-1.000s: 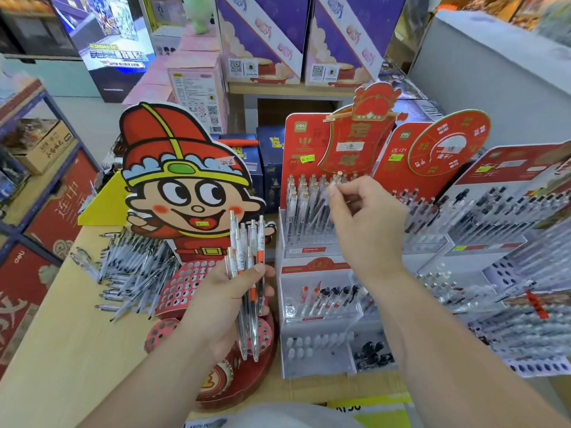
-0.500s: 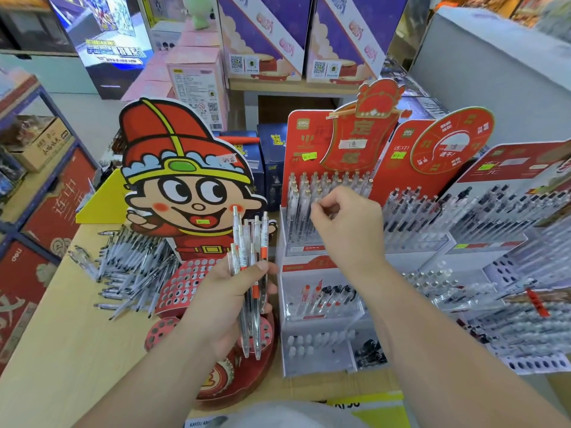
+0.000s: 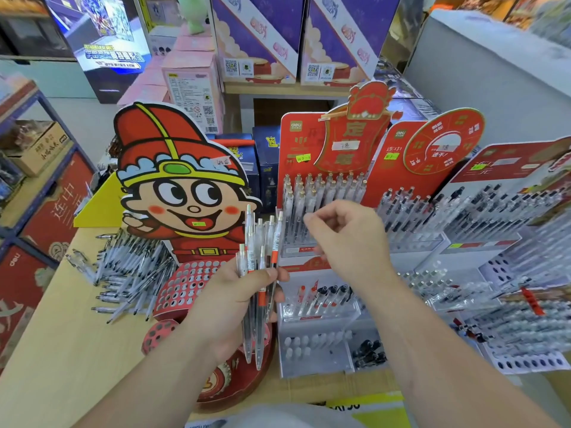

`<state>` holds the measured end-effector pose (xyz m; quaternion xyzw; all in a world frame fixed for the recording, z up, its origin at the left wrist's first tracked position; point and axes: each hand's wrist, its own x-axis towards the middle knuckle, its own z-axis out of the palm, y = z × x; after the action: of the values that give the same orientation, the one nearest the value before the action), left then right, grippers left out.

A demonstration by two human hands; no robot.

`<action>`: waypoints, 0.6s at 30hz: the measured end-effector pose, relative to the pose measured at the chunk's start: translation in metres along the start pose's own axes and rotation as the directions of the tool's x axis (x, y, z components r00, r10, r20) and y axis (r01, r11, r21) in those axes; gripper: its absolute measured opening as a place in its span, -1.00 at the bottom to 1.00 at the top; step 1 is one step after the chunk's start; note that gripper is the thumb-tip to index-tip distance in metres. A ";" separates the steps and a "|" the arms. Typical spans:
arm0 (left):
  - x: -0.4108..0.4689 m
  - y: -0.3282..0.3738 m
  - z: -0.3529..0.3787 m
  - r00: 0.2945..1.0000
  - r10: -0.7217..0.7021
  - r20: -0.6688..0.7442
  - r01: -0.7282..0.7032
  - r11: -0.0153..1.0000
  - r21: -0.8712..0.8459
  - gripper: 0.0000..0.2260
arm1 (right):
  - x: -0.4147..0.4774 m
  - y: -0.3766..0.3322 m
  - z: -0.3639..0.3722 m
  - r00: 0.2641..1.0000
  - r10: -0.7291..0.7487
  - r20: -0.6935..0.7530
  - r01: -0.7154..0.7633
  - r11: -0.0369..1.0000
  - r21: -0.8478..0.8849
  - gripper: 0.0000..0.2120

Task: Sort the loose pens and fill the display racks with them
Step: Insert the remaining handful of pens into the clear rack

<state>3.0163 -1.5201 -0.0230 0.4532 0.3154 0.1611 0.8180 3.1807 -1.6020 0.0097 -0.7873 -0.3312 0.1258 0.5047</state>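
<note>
While the left hand (image 3: 228, 301) grips the pen bundle (image 3: 251, 242), the right hand (image 3: 349, 239), fingers curled and seemingly empty, should probably pinch one for the rack (image 3: 293, 156).

One wide-angle view, worn on the person's head, looks forward and down over the worktop (image 3: 61, 366) from close range, both forearms (image 3: 448, 350) entering from the lower edge of the frame. The display racks (image 3: 293, 156) fill the centre and right within arm's reach, while stacked boxes (image 3: 256, 35) farther off line the top.
</note>
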 end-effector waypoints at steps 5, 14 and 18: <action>0.002 -0.004 0.010 0.998 0.013 0.066 -0.019 0.995 0.095 -0.84 | -0.010 -0.007 -0.007 0.947 0.202 0.251 -0.281 0.900 0.333 -0.96; 0.004 -0.005 0.025 0.981 -0.041 0.192 0.037 0.999 0.023 -0.74 | -0.010 0.005 -0.029 0.906 0.235 0.352 -0.383 0.810 0.444 -0.93; 0.005 -0.007 0.033 0.991 -0.058 0.121 0.059 0.998 -0.001 -0.73 | -0.008 0.006 -0.036 0.920 0.250 0.303 -0.371 0.806 0.461 -0.97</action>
<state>3.0416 -1.5421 -0.0178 0.4507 0.2780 0.1101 0.8411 3.1964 -1.6340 0.0199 -0.6496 -0.2073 0.3793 0.6254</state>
